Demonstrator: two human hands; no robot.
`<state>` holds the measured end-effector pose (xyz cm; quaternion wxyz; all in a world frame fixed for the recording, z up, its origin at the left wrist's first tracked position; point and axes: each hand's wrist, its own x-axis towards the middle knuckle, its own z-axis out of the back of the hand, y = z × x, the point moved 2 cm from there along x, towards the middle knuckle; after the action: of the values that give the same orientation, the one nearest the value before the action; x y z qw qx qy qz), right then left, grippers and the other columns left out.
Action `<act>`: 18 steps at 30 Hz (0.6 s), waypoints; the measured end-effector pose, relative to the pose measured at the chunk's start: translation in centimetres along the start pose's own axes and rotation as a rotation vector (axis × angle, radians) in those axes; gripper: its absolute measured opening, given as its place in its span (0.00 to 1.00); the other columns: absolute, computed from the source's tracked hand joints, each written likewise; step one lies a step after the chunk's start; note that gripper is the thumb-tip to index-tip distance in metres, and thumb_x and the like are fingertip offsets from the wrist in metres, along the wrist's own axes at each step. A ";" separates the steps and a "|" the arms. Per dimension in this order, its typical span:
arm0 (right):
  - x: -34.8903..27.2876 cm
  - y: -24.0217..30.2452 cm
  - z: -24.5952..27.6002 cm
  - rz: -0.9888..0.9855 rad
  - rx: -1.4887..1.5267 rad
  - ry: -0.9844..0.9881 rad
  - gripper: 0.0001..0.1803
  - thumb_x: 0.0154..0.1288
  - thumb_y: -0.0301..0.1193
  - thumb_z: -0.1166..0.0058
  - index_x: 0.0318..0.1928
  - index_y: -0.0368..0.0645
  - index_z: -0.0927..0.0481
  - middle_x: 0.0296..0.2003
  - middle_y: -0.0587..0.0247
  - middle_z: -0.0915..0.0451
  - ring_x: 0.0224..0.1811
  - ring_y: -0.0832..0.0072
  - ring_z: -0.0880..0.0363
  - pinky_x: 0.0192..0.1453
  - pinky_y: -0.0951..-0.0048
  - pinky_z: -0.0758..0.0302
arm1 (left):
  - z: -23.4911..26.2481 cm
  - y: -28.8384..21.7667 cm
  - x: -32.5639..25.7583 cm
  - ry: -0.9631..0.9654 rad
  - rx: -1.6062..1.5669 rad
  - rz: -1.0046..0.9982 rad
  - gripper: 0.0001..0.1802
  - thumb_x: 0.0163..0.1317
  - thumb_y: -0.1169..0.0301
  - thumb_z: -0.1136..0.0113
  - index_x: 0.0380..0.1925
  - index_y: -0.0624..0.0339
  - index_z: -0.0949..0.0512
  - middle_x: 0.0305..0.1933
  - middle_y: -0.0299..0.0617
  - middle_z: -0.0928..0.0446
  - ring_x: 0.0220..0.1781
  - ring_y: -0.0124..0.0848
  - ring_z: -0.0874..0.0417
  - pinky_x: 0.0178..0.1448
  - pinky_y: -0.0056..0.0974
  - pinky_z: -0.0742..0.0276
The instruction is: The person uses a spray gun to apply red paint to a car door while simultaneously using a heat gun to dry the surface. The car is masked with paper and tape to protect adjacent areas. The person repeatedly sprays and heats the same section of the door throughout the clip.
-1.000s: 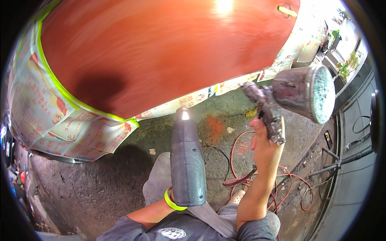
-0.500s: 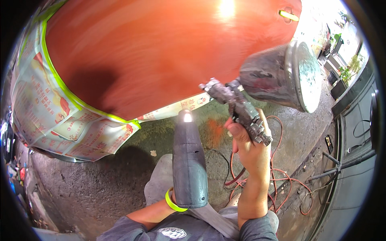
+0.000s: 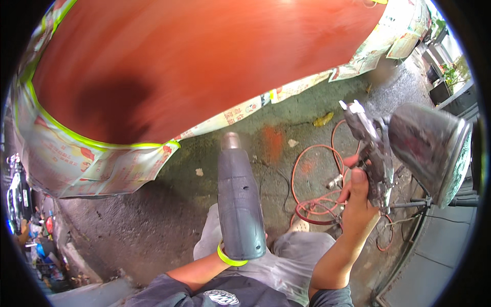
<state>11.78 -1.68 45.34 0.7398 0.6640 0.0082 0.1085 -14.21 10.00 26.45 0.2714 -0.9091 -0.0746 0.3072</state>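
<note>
Nearest you, your grey trousers (image 3: pixel 302 256) spread below the dark shirt, and a beige shoe (image 3: pixel 300 225) shows beyond them. Your left hand (image 3: pixel 224 247), with a lime band (image 3: pixel 232 261) at its wrist, has hold of the dark grey heat gun (image 3: pixel 238 204); the tool hides your fingers, so their wrap cannot be seen. Its metal nozzle points away from you, short of the panel. Your right hand (image 3: pixel 360 207) is curled round the grip of a paint-stained spray gun (image 3: pixel 376 163), held up to the right, its dark cup (image 3: pixel 424 146) tilted outward; whether the trigger is pulled you cannot tell. Orange hose (image 3: pixel 296 171) loops over the wet-looking floor (image 3: pixel 153 230) beneath. Past both tools, and touching neither, curves the orange-red panel (image 3: pixel 204 66), edged by lime tape (image 3: pixel 97 145) and printed masking paper (image 3: pixel 82 174). Potted greenery (image 3: pixel 450 77) stands far right.
</note>
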 end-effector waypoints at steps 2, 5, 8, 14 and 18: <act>0.4 0.5 2.8 -0.070 -0.024 0.036 0.19 0.70 0.33 0.36 0.56 0.39 0.24 0.41 0.64 0.16 0.22 0.86 0.28 0.24 0.83 0.31 | -5.1 -2.7 -2.0 -0.151 0.141 -0.133 0.31 0.65 0.72 0.30 0.66 0.58 0.32 0.43 0.37 0.26 0.37 0.26 0.25 0.40 0.31 0.25; 0.6 2.8 5.3 -0.174 -0.029 0.091 0.18 0.70 0.32 0.37 0.54 0.37 0.24 0.41 0.64 0.16 0.21 0.85 0.29 0.24 0.82 0.31 | -5.9 -3.3 -4.3 -0.124 0.872 -0.448 0.25 0.65 0.70 0.30 0.59 0.57 0.29 0.38 0.34 0.27 0.35 0.24 0.25 0.39 0.30 0.26; -0.1 5.6 6.1 -0.283 0.030 0.130 0.19 0.69 0.31 0.35 0.56 0.39 0.23 0.39 0.64 0.15 0.21 0.86 0.28 0.23 0.82 0.32 | -5.4 -3.2 -5.3 -0.114 0.736 -0.212 0.16 0.66 0.69 0.32 0.51 0.56 0.26 0.37 0.33 0.28 0.37 0.24 0.25 0.43 0.30 0.27; -0.4 11.2 6.3 -0.358 -0.131 0.320 0.20 0.66 0.30 0.32 0.55 0.39 0.22 0.33 0.65 0.15 0.29 0.81 0.22 0.35 0.75 0.25 | -17.7 -11.1 -7.1 -0.117 1.218 -0.340 0.21 0.65 0.73 0.35 0.59 0.62 0.23 0.59 0.49 0.20 0.63 0.43 0.20 0.66 0.44 0.26; -0.1 15.9 5.2 -0.317 -0.138 0.388 0.20 0.67 0.31 0.33 0.56 0.39 0.22 0.33 0.64 0.15 0.31 0.78 0.20 0.39 0.73 0.23 | -20.8 -13.9 -5.4 -0.224 1.199 -0.270 0.31 0.56 0.73 0.27 0.60 0.66 0.25 0.59 0.49 0.20 0.65 0.43 0.21 0.70 0.45 0.28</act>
<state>10.13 -5.32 61.60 0.7757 0.5691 0.2466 0.1167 -5.65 10.76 50.58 0.7615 -0.5433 -0.0315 0.3520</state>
